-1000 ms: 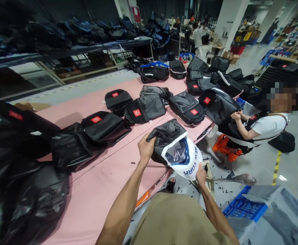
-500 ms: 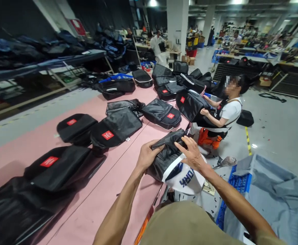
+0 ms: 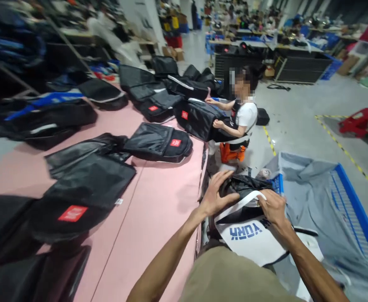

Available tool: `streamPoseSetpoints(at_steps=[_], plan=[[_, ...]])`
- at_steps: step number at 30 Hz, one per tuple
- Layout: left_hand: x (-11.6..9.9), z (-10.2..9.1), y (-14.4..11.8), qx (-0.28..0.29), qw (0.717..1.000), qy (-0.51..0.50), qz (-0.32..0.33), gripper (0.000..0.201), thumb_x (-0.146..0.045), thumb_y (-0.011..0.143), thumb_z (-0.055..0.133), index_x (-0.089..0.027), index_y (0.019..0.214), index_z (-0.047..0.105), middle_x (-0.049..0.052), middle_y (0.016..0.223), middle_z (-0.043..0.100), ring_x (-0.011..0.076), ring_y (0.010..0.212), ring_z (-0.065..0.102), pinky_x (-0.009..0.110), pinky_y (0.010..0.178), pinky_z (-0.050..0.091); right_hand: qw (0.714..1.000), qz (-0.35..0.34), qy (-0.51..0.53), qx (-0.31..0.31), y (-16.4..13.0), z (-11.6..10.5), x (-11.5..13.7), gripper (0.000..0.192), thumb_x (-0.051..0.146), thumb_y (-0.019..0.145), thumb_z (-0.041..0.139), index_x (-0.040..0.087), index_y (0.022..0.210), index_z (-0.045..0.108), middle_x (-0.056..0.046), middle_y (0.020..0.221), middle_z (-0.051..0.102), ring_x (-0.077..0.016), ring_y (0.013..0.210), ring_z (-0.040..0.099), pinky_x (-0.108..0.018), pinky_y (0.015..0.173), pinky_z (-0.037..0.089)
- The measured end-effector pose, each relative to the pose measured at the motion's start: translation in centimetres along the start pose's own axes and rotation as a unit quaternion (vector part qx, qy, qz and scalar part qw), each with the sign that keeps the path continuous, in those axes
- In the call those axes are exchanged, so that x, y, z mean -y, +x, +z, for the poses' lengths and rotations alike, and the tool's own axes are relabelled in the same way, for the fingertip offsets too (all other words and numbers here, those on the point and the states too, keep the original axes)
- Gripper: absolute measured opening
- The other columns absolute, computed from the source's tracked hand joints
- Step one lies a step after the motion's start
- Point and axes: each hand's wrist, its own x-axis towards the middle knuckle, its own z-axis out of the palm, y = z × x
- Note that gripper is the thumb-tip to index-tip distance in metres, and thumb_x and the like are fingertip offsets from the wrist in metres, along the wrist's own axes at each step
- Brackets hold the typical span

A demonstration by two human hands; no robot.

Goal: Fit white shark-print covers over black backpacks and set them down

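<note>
Lower left: pink bench (image 3: 158,226). Lower centre: left hand (image 3: 214,195), fingers spread at the black-and-white bag (image 3: 249,241), now shifted beside the bench. Lower right: right hand (image 3: 273,206), fingers newly clamped on its white trim (image 3: 242,204); handling apparently now centres there.

Blue "YORK" (image 3: 245,231) stands on the white panel (image 3: 257,249); red labels (image 3: 73,213) on black bags (image 3: 91,182) are illegible.

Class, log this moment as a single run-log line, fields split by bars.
left hand: spread at bag | right hand: gripping its white edge | table: black bags | right side: blue crate
</note>
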Motion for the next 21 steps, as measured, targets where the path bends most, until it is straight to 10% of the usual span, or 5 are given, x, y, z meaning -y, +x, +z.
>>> streamPoseSetpoints(at_steps=[5,11,17,21], plan=[[5.0,6.5,0.6,0.127,0.983,0.118,0.056,0.096,-0.034,0.078,0.1,-0.027,0.166,0.062,0.018,0.187,0.037,0.0468,0.178,0.016,0.07,0.144,-0.001,0.984,0.176,-0.036,-0.011,-2.6,-4.2,-1.3,0.053,0.049,0.116,0.051,0.024,0.074,0.07,-0.004,0.069,0.068,-0.0179,0.066,0.061,-0.031,0.07,0.042],[6.6,9.7,8.8,0.189,0.978,0.046,0.082,0.07,-0.02,0.093,0.071,-0.029,0.162,0.066,0.011,0.178,0.053,0.0348,0.175,0.033,0.058,0.148,0.01,0.936,0.344,0.01,0.075,-0.5,-5.0,-7.5,0.06,0.069,0.101,0.052,0.025,0.06,0.058,0.001,0.057,0.045,-0.0144,0.056,0.036,-0.031,0.06,0.03],[8.3,10.8,14.9,0.143,0.986,0.032,-0.077,0.041,-0.026,0.094,0.064,-0.033,0.128,0.086,0.008,0.136,0.084,0.0349,0.128,0.075,0.046,0.12,0.052,0.824,0.446,0.216,0.274,5.4,-2.0,-16.6,0.071,0.088,0.075,0.072,0.025,0.055,0.044,0.003,0.058,0.034,-0.0137,0.064,0.029,-0.029,0.057,0.022],[10.7,11.2,18.3,0.138,0.979,0.034,-0.146,0.022,-0.038,0.092,0.068,-0.025,0.077,0.077,0.003,0.078,0.074,0.024,0.079,0.065,0.034,0.077,0.048,0.754,0.444,0.318,0.363,8.4,1.8,-21.3,0.078,0.098,0.072,0.069,0.024,0.06,0.044,0.003,0.061,0.035,-0.0126,0.064,0.03,-0.028,0.058,0.019]])
